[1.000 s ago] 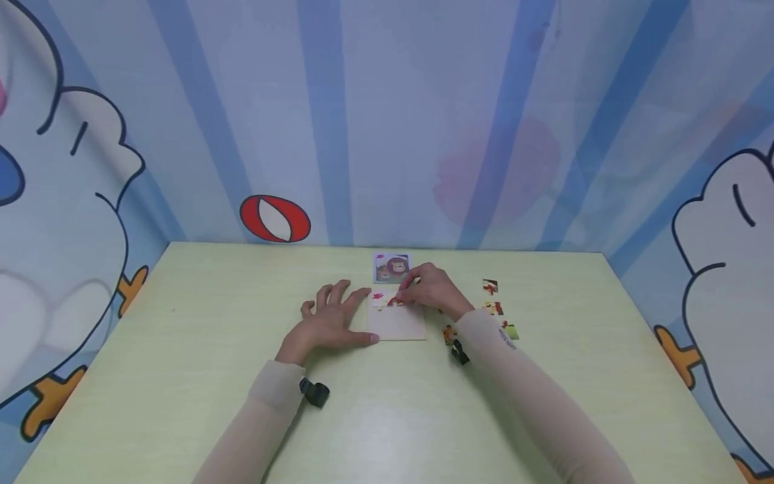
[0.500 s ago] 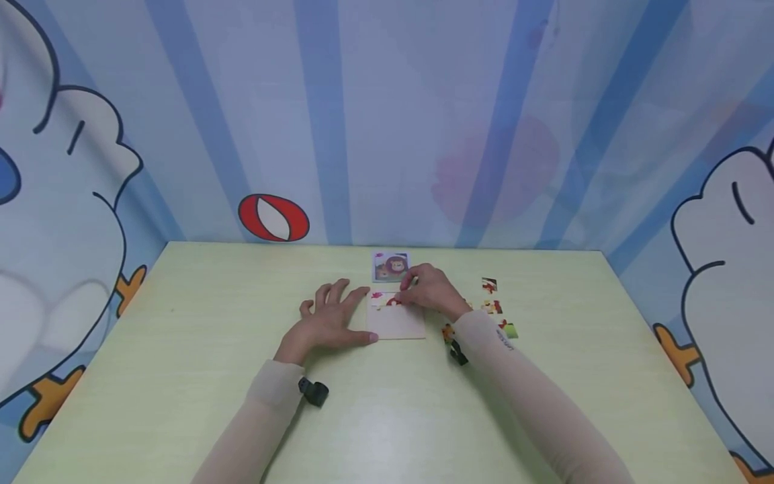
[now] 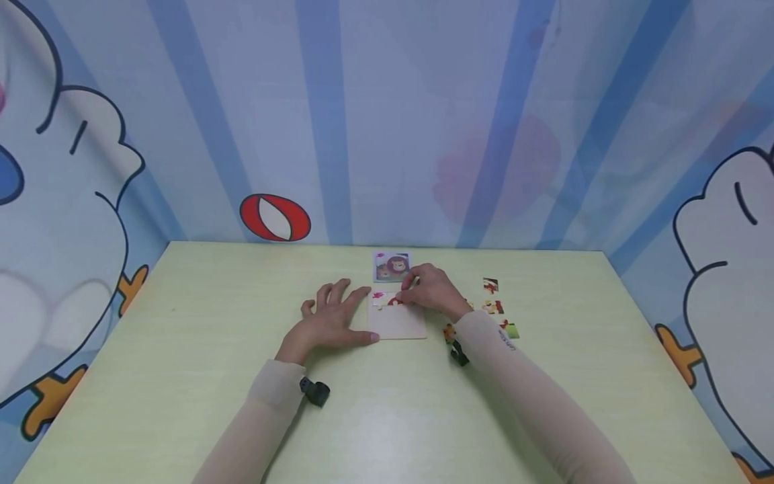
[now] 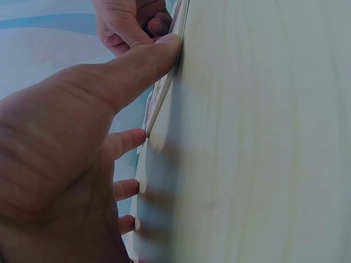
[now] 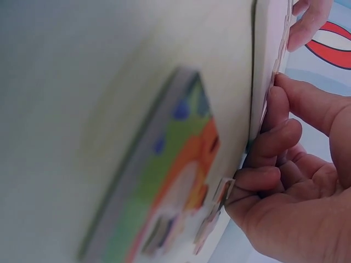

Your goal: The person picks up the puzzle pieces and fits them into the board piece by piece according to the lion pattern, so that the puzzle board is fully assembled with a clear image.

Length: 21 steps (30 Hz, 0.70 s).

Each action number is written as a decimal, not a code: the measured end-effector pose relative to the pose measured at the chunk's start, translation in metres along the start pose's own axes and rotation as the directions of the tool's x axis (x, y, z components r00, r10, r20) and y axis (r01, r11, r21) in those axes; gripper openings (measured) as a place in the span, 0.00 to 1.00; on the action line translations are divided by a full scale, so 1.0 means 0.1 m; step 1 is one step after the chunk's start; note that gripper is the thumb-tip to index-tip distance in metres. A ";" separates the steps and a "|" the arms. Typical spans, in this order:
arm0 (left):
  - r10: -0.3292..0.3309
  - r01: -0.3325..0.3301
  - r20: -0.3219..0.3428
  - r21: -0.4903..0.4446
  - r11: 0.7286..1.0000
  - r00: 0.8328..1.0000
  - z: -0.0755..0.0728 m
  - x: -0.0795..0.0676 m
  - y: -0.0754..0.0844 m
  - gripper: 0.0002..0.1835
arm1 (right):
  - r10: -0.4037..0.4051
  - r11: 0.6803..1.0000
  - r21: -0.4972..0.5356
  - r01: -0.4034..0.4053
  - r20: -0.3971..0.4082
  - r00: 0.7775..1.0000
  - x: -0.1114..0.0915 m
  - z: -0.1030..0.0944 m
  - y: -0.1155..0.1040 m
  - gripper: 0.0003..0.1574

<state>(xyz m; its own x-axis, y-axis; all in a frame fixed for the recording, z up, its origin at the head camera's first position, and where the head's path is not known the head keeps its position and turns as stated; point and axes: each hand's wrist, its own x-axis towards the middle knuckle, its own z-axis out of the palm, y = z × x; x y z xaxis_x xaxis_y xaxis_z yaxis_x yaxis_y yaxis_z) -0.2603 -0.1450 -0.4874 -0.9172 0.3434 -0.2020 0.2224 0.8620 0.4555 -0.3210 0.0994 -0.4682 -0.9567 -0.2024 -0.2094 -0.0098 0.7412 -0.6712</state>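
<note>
My left hand (image 3: 329,323) lies left of a square white puzzle board (image 3: 399,326), fingers spread. Its thumb touches the near left corner and its index fingertip the far left corner; the left wrist view shows both at the board's edge (image 4: 162,98). At the board's far side, my right hand (image 3: 432,290) pinches a small red and white puzzle piece (image 3: 395,301) close to the surface. Left of it lies a piece with a pink patch (image 3: 377,296). In the right wrist view the thumb and index fingertips meet at the board, mostly hiding the piece.
A lion picture card (image 3: 392,267) lies just beyond the board. To the right are several loose puzzle pieces (image 3: 492,307), one orange piece (image 3: 449,333) partly under the right wrist. A patterned curtain (image 3: 387,121) hangs behind the table (image 3: 387,417).
The right fingertips shift only slightly over the board with the piece. My left hand stays at the board's left edge.
</note>
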 end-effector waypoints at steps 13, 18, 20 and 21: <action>-0.021 0.021 0.014 0.015 1.000 1.000 0.01 0.03 -0.01 0.55 | 0.007 0.997 0.077 -0.008 0.015 1.000 -0.02 -0.06 0.03 0.13; -0.023 0.023 0.016 0.004 1.000 1.000 0.02 0.03 -0.02 0.55 | -0.010 0.992 0.130 0.007 0.026 1.000 -0.02 -0.13 0.09 0.12; -0.022 0.022 0.015 -0.002 1.000 1.000 0.02 0.03 -0.02 0.55 | -0.019 0.988 0.157 0.015 0.025 1.000 -0.04 -0.18 0.12 0.13; -0.021 0.021 0.015 -0.006 1.000 1.000 0.02 0.03 -0.01 0.55 | -0.022 0.985 0.172 0.017 0.027 0.999 -0.04 -0.21 0.14 0.13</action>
<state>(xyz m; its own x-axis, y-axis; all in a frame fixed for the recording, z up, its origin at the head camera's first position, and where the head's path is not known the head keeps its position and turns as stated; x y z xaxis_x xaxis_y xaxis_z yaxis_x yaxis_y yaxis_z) -0.2628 -0.1443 -0.4905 -0.9166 0.3306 -0.2250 0.2008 0.8671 0.4559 -0.3236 0.1239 -0.4620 -0.9481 -0.2356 -0.2137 0.0242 0.6163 -0.7871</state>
